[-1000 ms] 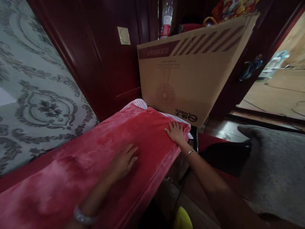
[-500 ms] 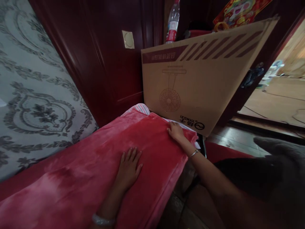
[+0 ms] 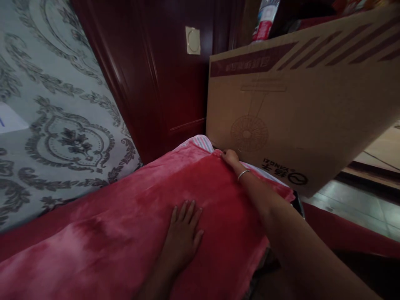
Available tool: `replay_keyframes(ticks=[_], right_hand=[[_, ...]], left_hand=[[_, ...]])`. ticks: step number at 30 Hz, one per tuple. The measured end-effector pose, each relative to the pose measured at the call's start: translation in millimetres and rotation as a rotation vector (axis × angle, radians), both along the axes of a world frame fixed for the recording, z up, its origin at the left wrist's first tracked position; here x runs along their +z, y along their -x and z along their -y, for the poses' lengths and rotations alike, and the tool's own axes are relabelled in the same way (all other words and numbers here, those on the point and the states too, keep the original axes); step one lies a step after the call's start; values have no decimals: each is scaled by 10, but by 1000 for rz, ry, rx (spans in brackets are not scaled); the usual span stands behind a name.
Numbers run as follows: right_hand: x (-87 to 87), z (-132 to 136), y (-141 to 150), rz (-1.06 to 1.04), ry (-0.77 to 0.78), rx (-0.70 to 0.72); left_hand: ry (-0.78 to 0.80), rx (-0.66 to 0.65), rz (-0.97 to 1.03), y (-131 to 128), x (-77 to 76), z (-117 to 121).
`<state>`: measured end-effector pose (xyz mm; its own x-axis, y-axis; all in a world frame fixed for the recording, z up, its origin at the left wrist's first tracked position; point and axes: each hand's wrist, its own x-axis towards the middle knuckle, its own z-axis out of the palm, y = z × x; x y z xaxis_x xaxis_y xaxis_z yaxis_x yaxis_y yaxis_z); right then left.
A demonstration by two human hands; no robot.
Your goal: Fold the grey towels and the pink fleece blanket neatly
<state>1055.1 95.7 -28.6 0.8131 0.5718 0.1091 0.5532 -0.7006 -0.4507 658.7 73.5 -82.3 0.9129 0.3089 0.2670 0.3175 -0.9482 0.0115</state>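
Observation:
A pinkish-red plush blanket (image 3: 134, 225) lies spread before me, with a darker red folded layer on top of it. My left hand (image 3: 183, 233) rests flat on this layer, palm down and fingers spread. At the far edge, my right hand (image 3: 230, 157), wearing a thin bangle at the wrist, has its fingers pinched on the corner of the red layer. Striped cloth (image 3: 203, 142) peeks out from under the blanket's far end, just beyond that corner.
A big cardboard box (image 3: 312, 108) printed with a fan stands right behind the blanket. A bottle (image 3: 265, 23) is at the box's top edge. Dark red panelling (image 3: 162, 75) and patterned wallpaper (image 3: 75, 141) close off the left; tiled floor (image 3: 346, 204) shows at right.
My right hand has slid left along the blanket's far edge to the corner and closed its fingers there. My left hand stays flat on the blanket. The view has shifted left and closer.

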Motion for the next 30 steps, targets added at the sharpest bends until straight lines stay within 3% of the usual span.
replay_keyframes(ticks=[6, 11, 15, 18, 24, 28, 30], right_hand=[[-65, -248, -165, 4, -75, -51], [-234, -413, -122, 23, -118, -70], [-324, -432, -89, 5, -79, -70], [-270, -392, -65, 20, -52, -42], [-117, -181, 310, 147, -26, 93], [-223, 233, 523, 282, 126, 404], [-297, 500, 499, 259, 212, 430]], left_hand=[[44, -1, -11, 12, 55, 47], [85, 11, -63, 21, 121, 81], [106, 21, -84, 17, 144, 85], [117, 21, -72, 19, 139, 74], [102, 30, -69, 0, 117, 62], [77, 40, -53, -28, 79, 49], [66, 50, -41, -38, 57, 39]])
